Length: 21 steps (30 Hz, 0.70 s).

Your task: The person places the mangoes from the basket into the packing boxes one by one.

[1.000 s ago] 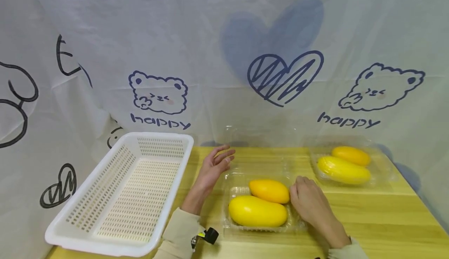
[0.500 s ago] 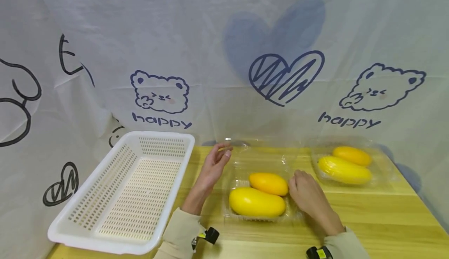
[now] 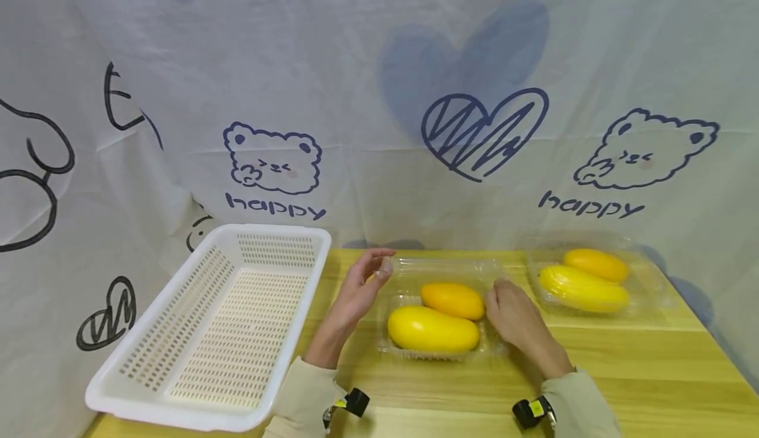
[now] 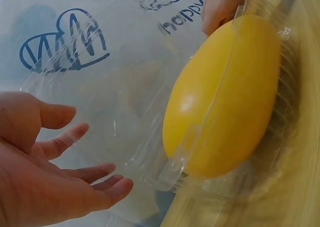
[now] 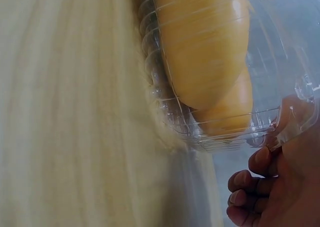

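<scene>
A clear plastic clamshell box (image 3: 435, 357) stands on the table with a large yellow mango (image 3: 433, 330) in front and a smaller orange-yellow mango (image 3: 453, 300) behind it. Its clear lid (image 3: 441, 265) tilts over the back of the box, not closed down. At the lid's left corner is my left hand (image 3: 358, 290), its fingers spread loosely in the left wrist view; whether they touch the plastic I cannot tell. My right hand (image 3: 517, 313) pinches the box's right edge, thumb and curled fingers at the plastic rim (image 5: 280, 132) in the right wrist view.
To the left stands a white perforated plastic basket (image 3: 219, 332) with nothing in it. Another clear box (image 3: 646, 293) with two yellow mangoes (image 3: 584, 290) sits at the back right. A printed cloth (image 3: 367, 95) hangs behind the wooden table (image 3: 652, 372).
The lid, which stood up at the back, has come down towards the mangoes. Box and mangoes have slid away from me. My right hand stays at the box's right edge.
</scene>
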Tool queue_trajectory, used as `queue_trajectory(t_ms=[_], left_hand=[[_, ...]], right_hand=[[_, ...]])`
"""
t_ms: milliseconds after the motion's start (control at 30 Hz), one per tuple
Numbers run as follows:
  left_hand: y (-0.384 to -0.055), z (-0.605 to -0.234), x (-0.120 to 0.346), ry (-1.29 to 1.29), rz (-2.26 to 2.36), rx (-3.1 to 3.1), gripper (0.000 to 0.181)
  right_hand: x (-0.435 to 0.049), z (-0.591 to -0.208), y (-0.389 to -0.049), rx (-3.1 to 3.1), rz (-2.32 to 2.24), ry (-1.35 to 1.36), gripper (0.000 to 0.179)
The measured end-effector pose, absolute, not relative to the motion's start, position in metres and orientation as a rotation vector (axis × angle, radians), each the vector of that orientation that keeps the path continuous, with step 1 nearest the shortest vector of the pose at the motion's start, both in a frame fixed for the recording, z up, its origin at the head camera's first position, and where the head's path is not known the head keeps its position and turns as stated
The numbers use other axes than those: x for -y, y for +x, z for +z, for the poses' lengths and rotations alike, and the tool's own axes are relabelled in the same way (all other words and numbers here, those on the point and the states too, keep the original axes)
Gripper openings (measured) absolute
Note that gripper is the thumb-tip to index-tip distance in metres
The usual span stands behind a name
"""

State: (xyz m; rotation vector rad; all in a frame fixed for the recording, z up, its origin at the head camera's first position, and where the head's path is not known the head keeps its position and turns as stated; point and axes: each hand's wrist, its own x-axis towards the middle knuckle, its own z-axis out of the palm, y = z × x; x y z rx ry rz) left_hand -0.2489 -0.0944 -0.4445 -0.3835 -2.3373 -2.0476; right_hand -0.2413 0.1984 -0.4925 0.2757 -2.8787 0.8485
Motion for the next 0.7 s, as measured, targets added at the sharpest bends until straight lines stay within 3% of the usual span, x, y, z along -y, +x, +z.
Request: queue_trajectory(t_ms=[700], left_hand=[[-0.232, -0.443, 0.109, -0.606, -1.837, 2.745, 0.085]], right_hand=[[-0.202, -0.496, -0.253, 2.856, 1.044, 0.35, 0.033]])
